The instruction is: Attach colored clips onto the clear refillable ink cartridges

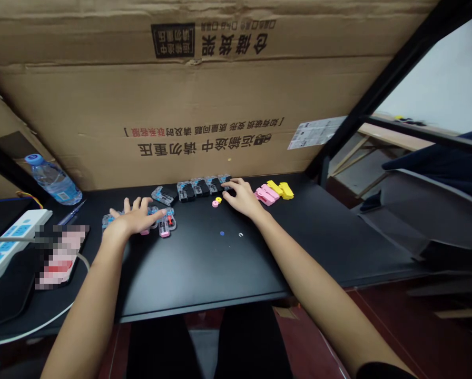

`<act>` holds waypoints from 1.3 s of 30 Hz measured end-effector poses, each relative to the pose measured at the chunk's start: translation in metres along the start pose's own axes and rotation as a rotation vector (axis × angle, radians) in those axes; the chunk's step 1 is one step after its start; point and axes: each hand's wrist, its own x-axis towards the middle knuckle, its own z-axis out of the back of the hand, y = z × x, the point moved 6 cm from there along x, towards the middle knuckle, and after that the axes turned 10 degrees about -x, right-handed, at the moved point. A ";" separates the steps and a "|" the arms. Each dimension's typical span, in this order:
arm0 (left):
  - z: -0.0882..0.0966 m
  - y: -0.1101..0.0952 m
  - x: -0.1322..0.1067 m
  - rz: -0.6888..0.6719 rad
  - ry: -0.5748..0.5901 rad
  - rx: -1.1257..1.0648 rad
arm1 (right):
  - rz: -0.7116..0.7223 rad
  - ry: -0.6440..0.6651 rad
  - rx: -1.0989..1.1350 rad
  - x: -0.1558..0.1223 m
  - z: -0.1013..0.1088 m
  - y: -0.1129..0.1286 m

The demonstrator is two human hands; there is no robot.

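**Two hands at two groups of small cased units**

The left hand (130, 220) is spread over the clear units (165, 225) at the left of the table (180, 279); its fingers are extended and apart, and contact beneath is hidden. The right hand (243, 199) is at the right end of the row of clear-and-black units (187, 191), fingers bent; whether they grip the end unit cannot be told.

Status (judged): the units are sorted into groups. One black-sided unit (164, 196) lies apart from the row. Pink pieces (266, 195) and yellow pieces (286, 190) form a separate group just beyond the right hand. A pink ring (215, 203), yellow ring (219, 200), blue disc (222, 233) and white clip (241, 235) lie loose.

Surroundings: the cardboard (220, 97) limits reach at the rear. The bottle (56, 181), pen (72, 213), phone (64, 255), power strip (7, 247) and cable (42, 330) restrict the left side.
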 end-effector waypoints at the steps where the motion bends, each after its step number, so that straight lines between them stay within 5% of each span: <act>1: 0.004 -0.006 -0.003 0.016 -0.038 -0.020 | -0.001 0.000 0.000 0.000 0.000 0.000; 8: 0.006 -0.046 -0.007 -0.202 -0.159 -0.047 | 0.034 0.006 0.019 -0.002 -0.001 0.006; 21: 0.007 -0.012 0.011 -0.139 -0.188 -0.203 | 0.235 0.046 0.141 -0.002 0.001 0.036; 24: 0.011 -0.010 0.010 -0.137 -0.245 -0.200 | 0.177 -0.055 0.059 0.005 0.028 0.016; 27: 0.020 -0.015 0.005 -0.186 -0.342 -0.198 | -0.076 -0.210 -0.073 0.009 0.062 -0.037; 30: 0.024 -0.022 0.001 -0.224 -0.385 -0.208 | -0.347 -0.197 -0.212 0.004 0.075 -0.096; 34: 0.023 -0.028 -0.002 -0.256 -0.381 -0.228 | -0.485 0.016 -0.235 -0.005 0.054 -0.133; 39: 0.023 -0.035 -0.003 -0.324 -0.352 -0.262 | -0.413 0.118 -0.240 -0.005 0.019 -0.104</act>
